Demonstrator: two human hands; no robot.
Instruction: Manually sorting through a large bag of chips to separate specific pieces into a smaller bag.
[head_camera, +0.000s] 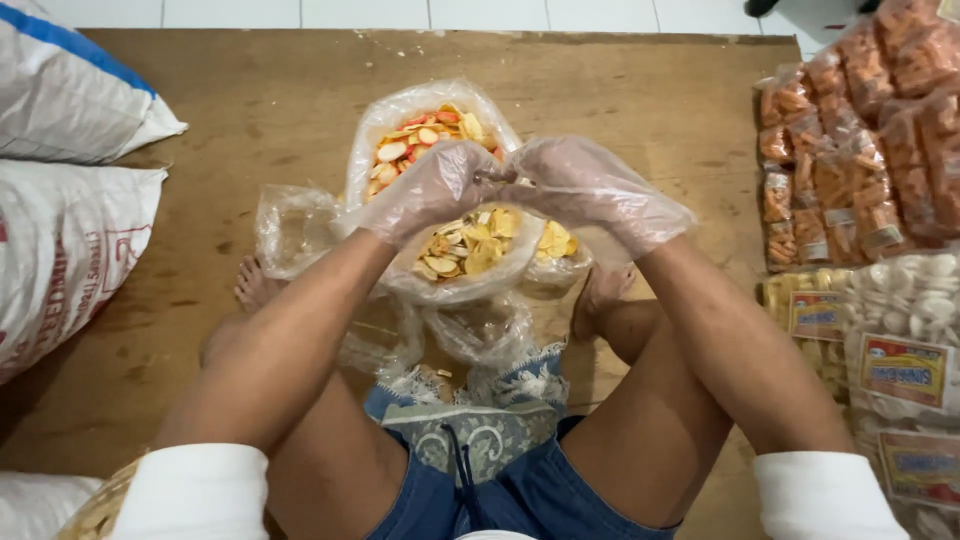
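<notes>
While the person sits on the wooden floor (650, 110) with knees spread, the head view shows both gloved hands meeting above a large clear bag of chips (440, 130), red and cream at the top, yellow lower down. The left hand (430, 188) and the right hand (590, 185) are each closed, fingertips pinched together on something small between them; it looks like a twist of thin plastic or a tie, though what it is cannot be made out. Crumpled empty clear bags (295, 225) lie just beside the big bag and near the feet. To the right are stacked packets of orange snacks (860, 150) and labelled packs of white crackers (910, 300); white sacks (70, 170) lie to the left. Judging by the grip, working well here means keeping both pinches tight and close together, directly over the open bag, so nothing slips or spills.
</notes>
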